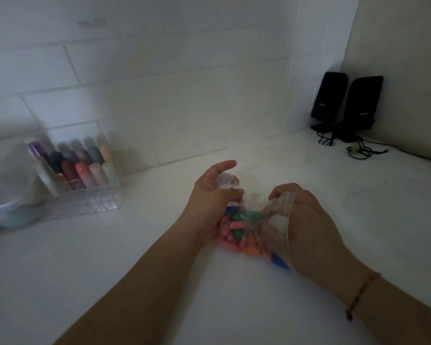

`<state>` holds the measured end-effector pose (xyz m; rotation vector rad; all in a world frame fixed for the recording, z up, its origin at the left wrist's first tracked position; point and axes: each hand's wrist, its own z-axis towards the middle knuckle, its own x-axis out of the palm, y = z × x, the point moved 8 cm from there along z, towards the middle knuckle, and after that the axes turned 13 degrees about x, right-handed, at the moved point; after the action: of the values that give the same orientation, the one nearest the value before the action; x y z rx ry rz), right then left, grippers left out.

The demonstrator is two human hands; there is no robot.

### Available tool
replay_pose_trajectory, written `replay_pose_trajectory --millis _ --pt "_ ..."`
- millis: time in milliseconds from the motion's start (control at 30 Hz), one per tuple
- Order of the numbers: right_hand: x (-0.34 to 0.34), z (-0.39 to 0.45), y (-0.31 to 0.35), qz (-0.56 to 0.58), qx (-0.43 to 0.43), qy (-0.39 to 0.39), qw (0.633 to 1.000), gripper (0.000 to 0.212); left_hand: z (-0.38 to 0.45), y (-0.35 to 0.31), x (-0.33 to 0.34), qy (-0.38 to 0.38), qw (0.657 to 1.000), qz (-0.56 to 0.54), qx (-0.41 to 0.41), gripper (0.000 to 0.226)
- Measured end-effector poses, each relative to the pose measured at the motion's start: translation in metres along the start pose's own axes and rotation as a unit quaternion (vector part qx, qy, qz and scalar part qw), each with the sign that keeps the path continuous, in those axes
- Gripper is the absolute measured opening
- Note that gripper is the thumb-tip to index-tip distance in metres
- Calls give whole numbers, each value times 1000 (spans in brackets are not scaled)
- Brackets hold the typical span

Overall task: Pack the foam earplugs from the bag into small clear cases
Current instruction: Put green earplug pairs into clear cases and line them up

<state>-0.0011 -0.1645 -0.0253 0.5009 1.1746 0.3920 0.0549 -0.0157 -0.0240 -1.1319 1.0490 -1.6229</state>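
A clear plastic zip bag (274, 220) lies on the white counter between my hands, filled with several foam earplugs (239, 235) in pink, green, orange and blue. My left hand (209, 202) grips the bag's left edge and also holds a small clear case (225, 180) between thumb and fingers. My right hand (306, 220) pinches the bag's right rim near the zip strip, pulling the mouth apart. Part of the bag is hidden under my right palm.
A clear organizer (85, 180) with several coloured tubes stands at the left against the tiled wall. A clear lidded tub (5, 185) sits beside it. Two black speakers (346, 105) with cables (358, 150) stand in the back right corner.
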Motion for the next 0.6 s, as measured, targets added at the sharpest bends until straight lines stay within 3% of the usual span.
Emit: replay_pose_trajectory --millis 133,267,467,600 --pt "-9 -10 10 23 -55 33 998 17 6 -8 -18 -17 998 64 10 51" --pt "-14 -11 10 16 -53 53 997 11 10 -11 -32 -16 996 82 8 47" --pt "-24 -12 12 -87 -58 68 992 4 11 -12 -33 12 993 121 12 38" --pt "-35 -11 12 -78 -47 93 991 11 12 -19 -37 -11 991 131 20 24"
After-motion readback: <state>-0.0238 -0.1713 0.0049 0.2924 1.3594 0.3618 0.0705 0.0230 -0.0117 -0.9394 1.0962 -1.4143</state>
